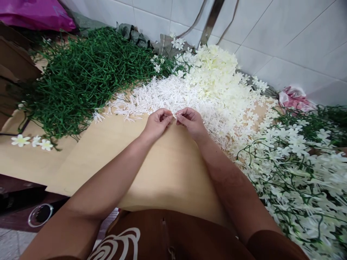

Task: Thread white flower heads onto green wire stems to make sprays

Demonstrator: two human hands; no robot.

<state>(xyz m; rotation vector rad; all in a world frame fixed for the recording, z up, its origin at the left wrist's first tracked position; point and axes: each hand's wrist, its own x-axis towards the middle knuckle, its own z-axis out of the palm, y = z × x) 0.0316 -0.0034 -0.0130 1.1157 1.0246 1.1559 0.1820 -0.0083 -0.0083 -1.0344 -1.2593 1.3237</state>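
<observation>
Fingertips of the left hand (156, 125) and the right hand (193, 123) are pinched on a small white piece (174, 114), which is held between them over a tan-topped table (89, 155) — its exact shape is hidden by the fingers and too small to tell. Just beyond the hands, slender white stamens (165, 90) are heaped in a loose spread, bordered by a mound of cream artificial petals (217, 72) near the tiled wall (260, 32). At left, green plastic stems (100, 68) are piled in a broad tangle, and three white blossoms (20, 141) are laid in a row in front of it. At right, white artificial flowers on green stems (303, 169) are massed beside the right forearm (230, 169) — behind them, a crumpled red-and-white plastic bag (295, 100) is set by the wall. At far left, a cardboard box (15, 57) and a magenta bag (35, 13) are partly seen.
</observation>
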